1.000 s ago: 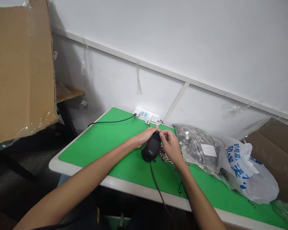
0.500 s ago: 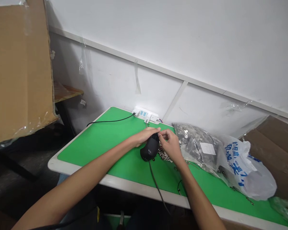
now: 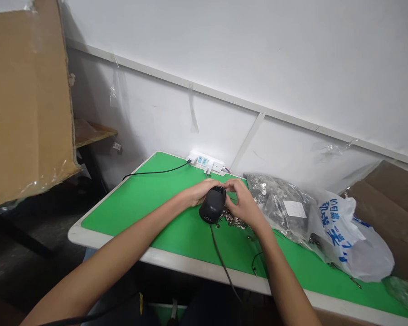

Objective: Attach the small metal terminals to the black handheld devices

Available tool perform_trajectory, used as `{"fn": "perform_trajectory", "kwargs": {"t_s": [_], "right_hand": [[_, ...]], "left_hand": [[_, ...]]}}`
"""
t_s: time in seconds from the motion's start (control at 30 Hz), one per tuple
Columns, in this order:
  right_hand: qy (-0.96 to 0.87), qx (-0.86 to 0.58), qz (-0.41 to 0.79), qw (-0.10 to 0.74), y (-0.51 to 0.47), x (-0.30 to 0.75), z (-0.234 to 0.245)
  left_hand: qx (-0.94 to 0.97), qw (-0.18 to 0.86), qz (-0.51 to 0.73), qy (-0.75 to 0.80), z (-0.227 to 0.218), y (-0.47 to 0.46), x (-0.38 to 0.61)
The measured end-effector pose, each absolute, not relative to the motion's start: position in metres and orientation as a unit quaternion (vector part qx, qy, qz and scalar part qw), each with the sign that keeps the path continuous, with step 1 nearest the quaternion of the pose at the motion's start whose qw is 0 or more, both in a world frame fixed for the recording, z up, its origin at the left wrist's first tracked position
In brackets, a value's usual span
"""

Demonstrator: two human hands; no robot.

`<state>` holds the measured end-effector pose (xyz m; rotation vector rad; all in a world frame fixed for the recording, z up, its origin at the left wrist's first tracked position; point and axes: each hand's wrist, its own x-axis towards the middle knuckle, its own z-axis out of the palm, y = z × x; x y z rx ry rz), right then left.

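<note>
A black rounded device [image 3: 212,207] with a row of small light dots sits between my hands above the table, a thin dark cord [image 3: 221,256] running from its lower end over the front edge. My left hand [image 3: 201,191] is closed against its left side, thumb along the top and the other fingers hidden behind. On the other side, my right hand [image 3: 240,199] curls its thumb and forefinger to the upper right edge. The device hides the fingertips, so any small part between them is not visible. Small metal pieces [image 3: 235,220] lie heaped beside it.
On the green table mat [image 3: 129,203], a white power strip [image 3: 206,161] stands at the back. A clear bag of metal parts [image 3: 279,199] and a white plastic bag [image 3: 353,244] lie right. Cardboard [image 3: 27,108] rises at the left; more cardboard [image 3: 391,213] leans right.
The black device has tilted and shifted slightly upward, its dotted end higher. My right thumb and forefinger have moved apart a little, around its upper edge. The left hand has hardly moved.
</note>
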<state>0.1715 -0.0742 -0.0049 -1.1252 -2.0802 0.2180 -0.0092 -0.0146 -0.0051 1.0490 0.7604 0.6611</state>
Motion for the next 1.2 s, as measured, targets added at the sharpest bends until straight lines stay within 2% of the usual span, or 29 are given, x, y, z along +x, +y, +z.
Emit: {"fn": "perform_trajectory", "kwargs": {"t_s": [0.23, 0.97, 1.1, 1.2], "right_hand": [[-0.853, -0.393, 0.010, 0.343, -0.075, 0.174, -0.007], [-0.867, -0.379, -0.147, 0.289, -0.074, 0.172, -0.014], [-0.868, -0.365, -0.136, 0.309, -0.070, 0.173, -0.016], [-0.838, -0.385, -0.078, 0.378, -0.067, 0.175, -0.014]], "left_hand": [[0.483, 0.752, 0.314, 0.319, -0.009, -0.012, -0.010], [0.541, 0.721, 0.352, 0.253, -0.013, -0.015, -0.006], [0.523, 0.731, 0.361, 0.249, -0.016, -0.015, -0.003], [0.488, 0.750, 0.377, 0.239, -0.013, -0.013, -0.004]]}}
